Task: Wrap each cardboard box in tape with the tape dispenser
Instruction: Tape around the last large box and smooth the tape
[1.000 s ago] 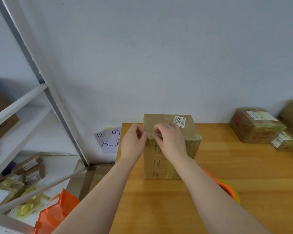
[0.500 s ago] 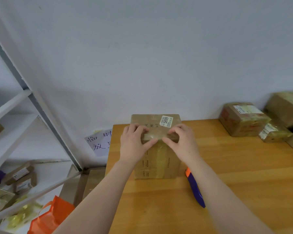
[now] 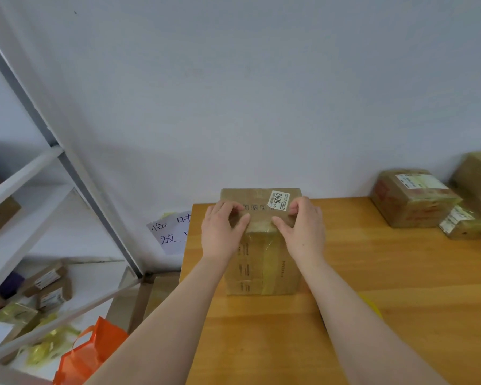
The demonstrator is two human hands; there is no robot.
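Head: hands (image 3: 221,229) (image 3: 303,232) on box (image 3: 261,262) top edge

The cardboard box (image 3: 261,262) stands on the table (image 3: 400,273) near the wall (image 3: 261,93), parcels (image 3: 411,198) at its right, shelving (image 3: 74,173) left.

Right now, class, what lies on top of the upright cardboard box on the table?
A white label printed 5699, and a tape strip folding over the cardboard box's front edge. The left hand and right hand grip that edge, covering the top beneath.
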